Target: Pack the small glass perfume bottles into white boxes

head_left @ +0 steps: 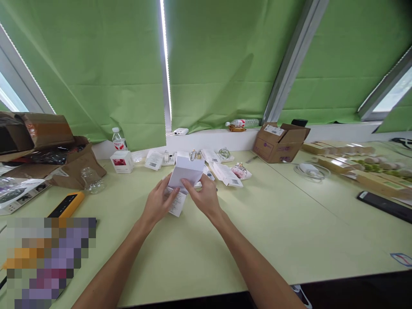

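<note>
My left hand point(158, 201) and my right hand point(206, 195) hold a white folded paper box point(186, 169) between them over the table. Its upper panel is blank, and a lower panel point(176, 207) with small print hangs beneath my left fingers. Both thumbs press on its near face. Beyond it lie several small glass bottles, among them a pink one point(239, 171) and a clear round one point(224, 153), beside opened white cartons with barcodes, such as this carton point(227, 174). The box covers part of this group.
At left are cardboard boxes point(48, 133), a clear plastic jar point(92, 180), a yellow device point(66, 205) and a white box with a red picture point(122, 162). To the right stand an open carton point(279, 141), a coiled white cable point(311, 170) and a black phone point(386, 207).
</note>
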Motion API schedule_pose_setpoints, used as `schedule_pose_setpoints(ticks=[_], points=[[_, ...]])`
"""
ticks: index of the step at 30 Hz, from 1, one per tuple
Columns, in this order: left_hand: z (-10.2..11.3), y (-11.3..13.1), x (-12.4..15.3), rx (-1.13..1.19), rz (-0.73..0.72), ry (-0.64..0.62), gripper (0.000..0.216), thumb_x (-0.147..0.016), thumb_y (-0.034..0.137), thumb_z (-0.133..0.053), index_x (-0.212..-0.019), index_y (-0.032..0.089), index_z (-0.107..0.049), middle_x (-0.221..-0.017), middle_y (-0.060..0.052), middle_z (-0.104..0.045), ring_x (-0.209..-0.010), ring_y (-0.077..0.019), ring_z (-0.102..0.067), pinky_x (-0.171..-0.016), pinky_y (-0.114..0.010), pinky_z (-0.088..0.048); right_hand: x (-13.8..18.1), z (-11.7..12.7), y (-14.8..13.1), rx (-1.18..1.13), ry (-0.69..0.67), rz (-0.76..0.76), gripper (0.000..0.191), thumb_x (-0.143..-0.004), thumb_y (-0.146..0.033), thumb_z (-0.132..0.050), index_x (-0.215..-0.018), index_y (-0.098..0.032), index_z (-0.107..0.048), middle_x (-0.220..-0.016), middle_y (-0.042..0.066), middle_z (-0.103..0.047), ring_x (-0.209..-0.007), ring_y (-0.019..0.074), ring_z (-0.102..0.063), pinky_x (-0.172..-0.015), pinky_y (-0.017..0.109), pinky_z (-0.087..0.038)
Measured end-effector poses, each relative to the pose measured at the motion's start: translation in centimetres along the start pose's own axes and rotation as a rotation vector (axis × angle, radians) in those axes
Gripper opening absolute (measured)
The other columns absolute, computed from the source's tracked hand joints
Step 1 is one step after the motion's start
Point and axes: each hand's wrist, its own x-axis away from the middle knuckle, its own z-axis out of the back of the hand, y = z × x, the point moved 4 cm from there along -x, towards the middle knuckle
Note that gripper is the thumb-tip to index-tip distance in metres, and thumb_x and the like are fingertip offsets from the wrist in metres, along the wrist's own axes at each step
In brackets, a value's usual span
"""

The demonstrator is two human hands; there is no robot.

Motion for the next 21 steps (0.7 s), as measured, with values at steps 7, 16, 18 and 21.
schedule_pose_setpoints(ticks=[7, 16, 18, 21], points=[[-0.17, 0.09, 0.11, -0.013, 0.022, -0.001, 0.046, -0.094, 0.042, -0.044, -0.137, 0.026, -0.041, -0.129, -0.007, -0.057, -0.112, -0.0226, -0.057, -0.089, -0.035, -0.048, 0.09, -0.07, -0.11, 0.037, -0.027, -0.012, 0.029, -0.085, -0.046, -0.057, -0.078, -0.019, -0.063, -0.074, 0.004, -0.066, -0.07, 0.0183, -0.059, -0.064, 0.029, -0.043], [-0.14, 0.05, 0.05, -0.017, -0.001, 0.005, 0.039, -0.093, 0.042, -0.045, -0.128, 0.024, -0.049, -0.125, -0.008, -0.059, -0.111, -0.0228, -0.057, -0.089, -0.034, -0.047, 0.08, -0.3, -0.03, 0.061, -0.041, -0.005, 0.028, -0.086, -0.045, -0.056, -0.077, -0.019, -0.061, -0.073, 0.003, -0.065, -0.068, 0.017, -0.057, -0.064, 0.029, -0.041], [-0.13, 0.0, 0.06, -0.015, 0.003, 0.003, 0.039, -0.093, 0.042, -0.045, -0.128, 0.024, -0.049, -0.124, -0.008, -0.059, -0.11, -0.023, -0.057, -0.089, -0.034, -0.048, 0.09, -0.37, 0.0, 0.056, -0.044, -0.006, 0.028, -0.086, -0.045, -0.055, -0.077, -0.019, -0.06, -0.073, 0.003, -0.065, -0.068, 0.0172, -0.057, -0.064, 0.029, -0.041], [-0.12, -0.05, 0.07, -0.01, 0.005, -0.002, 0.038, -0.093, 0.041, -0.045, -0.127, 0.025, -0.05, -0.125, -0.007, -0.059, -0.111, -0.0229, -0.057, -0.09, -0.035, -0.047, 0.13, -0.47, 0.05, 0.055, -0.058, -0.015, 0.028, -0.087, -0.045, -0.054, -0.078, -0.019, -0.06, -0.073, 0.003, -0.065, -0.067, 0.017, -0.058, -0.063, 0.028, -0.042]])
